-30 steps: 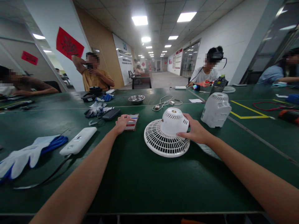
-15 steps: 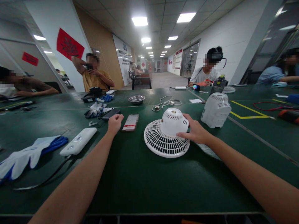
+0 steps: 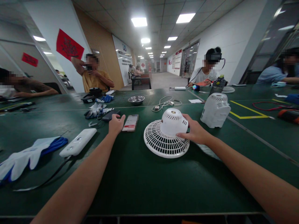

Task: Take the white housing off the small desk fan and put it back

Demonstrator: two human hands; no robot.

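A white fan head [image 3: 174, 124], its round motor housing joined to a slatted grille [image 3: 165, 144], rests grille-down on the green table. My right hand [image 3: 196, 130] grips the housing from the right, thumb in front and fingers behind. My left hand [image 3: 116, 124] is raised over the table left of a phone [image 3: 130, 123], its thumb and forefinger apart and nothing seen in it. Just behind the left hand is a dark flat case [image 3: 111, 115]. Right of the fan head stands a white fan base [image 3: 215, 110], upright.
White-and-blue gloves [image 3: 35, 154] and a white power bank [image 3: 78, 142] with a strap lie at left. Farther back are a metal bowl [image 3: 136, 99], a coiled white cable [image 3: 163, 104] and more gloves [image 3: 96, 110]. Several people sit around the table. Yellow tape [image 3: 253, 117] marks the right side.
The fingers of my left hand have opened from a closed pinch, and the hand has shifted slightly. My right hand and the fan head have stayed in place.
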